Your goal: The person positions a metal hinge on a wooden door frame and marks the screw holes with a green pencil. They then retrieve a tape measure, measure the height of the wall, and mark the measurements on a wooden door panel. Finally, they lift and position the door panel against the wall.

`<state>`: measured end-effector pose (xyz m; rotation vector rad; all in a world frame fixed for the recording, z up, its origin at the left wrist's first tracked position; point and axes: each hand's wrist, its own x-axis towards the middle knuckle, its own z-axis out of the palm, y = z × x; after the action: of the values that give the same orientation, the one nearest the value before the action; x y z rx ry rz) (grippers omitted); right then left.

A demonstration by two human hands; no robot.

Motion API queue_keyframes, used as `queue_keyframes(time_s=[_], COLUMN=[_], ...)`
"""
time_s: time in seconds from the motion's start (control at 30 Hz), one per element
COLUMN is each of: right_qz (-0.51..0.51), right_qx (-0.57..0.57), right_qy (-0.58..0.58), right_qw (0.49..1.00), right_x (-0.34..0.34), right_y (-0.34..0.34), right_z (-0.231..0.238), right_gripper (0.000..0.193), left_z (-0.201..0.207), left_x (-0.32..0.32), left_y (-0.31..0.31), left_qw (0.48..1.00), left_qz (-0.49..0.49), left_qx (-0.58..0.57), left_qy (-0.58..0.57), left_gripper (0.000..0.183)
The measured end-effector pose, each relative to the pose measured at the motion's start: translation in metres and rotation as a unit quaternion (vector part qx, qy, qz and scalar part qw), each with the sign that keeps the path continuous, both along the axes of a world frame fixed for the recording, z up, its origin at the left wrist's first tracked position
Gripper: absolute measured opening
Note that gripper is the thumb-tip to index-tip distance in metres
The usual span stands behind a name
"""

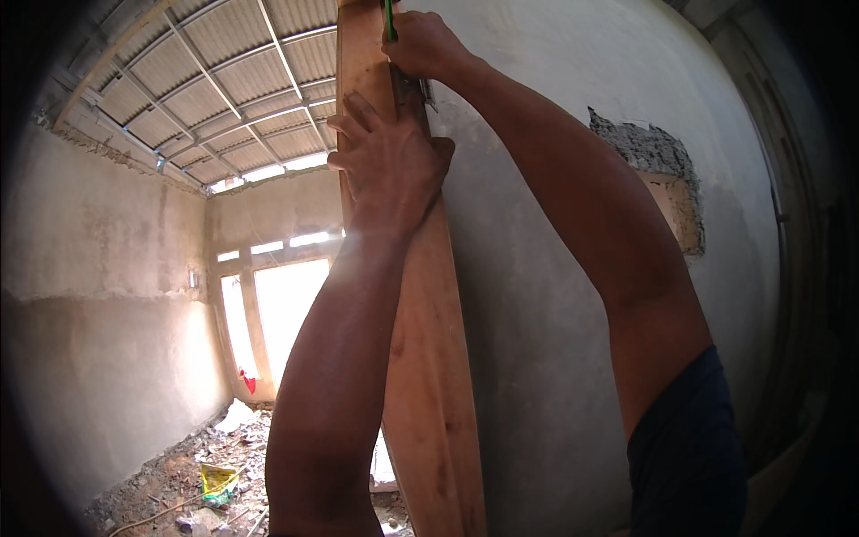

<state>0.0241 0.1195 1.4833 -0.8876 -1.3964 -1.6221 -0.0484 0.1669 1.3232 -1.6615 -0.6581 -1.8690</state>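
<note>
A tall reddish-brown wooden board stands upright in front of me, close to the plastered wall on the right. My left hand spans its upper part, fingers spread toward the left edge and thumb at the right side, gripping it. Higher up, at the board's right edge, my right hand is closed around a thin green object. Only a strip of that object shows, and its kind cannot be made out. The board's top runs out of view.
A broken-out opening with rough edges breaks the right wall. Rubble covers the floor at lower left, with a yellow-green bag on it. Bright door and window frames stand at the far end, beneath a metal-framed roof.
</note>
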Motion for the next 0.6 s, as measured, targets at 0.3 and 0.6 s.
queue_keyframes(time_s=[0.3,0.6], right_qz=[-0.062,-0.04], right_qx=[-0.049,-0.079], right_qy=[-0.012,-0.015], right_qw=[0.997,0.996], right_x=[0.0,-0.006], right_y=[-0.008,-0.018], right_z=[-0.018,-0.042], right_gripper=[0.024,0.023], left_z=[0.0,0.0], left_x=[0.0,0.005], left_y=[0.001,0.01], left_qw=[1.0,0.999], left_qz=[0.006,0.027], left_qx=[0.001,0.036], left_qy=[0.004,-0.022], left_gripper=[0.074,0.073])
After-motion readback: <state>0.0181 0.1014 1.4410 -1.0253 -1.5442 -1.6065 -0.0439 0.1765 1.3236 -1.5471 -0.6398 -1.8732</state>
